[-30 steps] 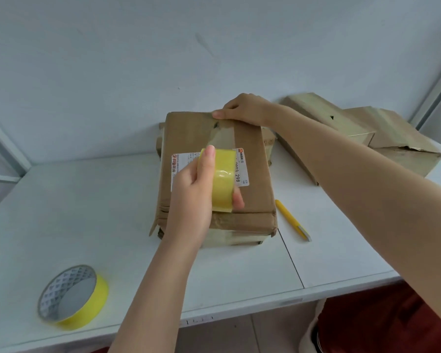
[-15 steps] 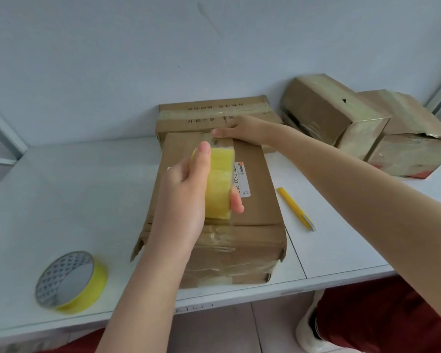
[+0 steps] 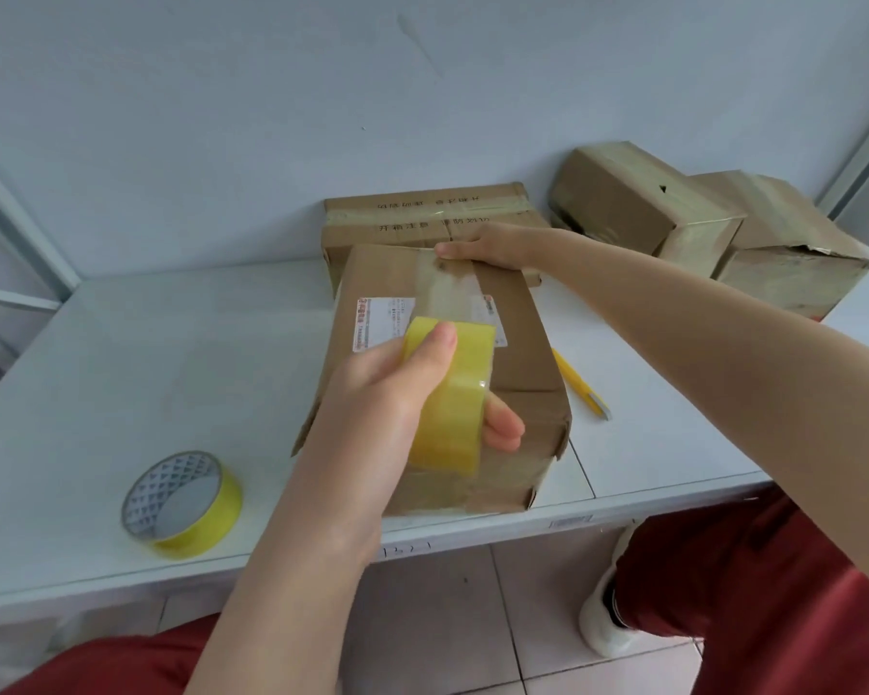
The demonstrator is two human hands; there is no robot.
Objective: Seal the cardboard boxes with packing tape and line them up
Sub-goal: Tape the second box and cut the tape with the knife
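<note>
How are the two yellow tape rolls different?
The held roll stands on edge in the left hand above the box; the spare roll lies flat on the table, untouched. The held roll's band looks wider than the spare roll's. Both are yellow.
</note>
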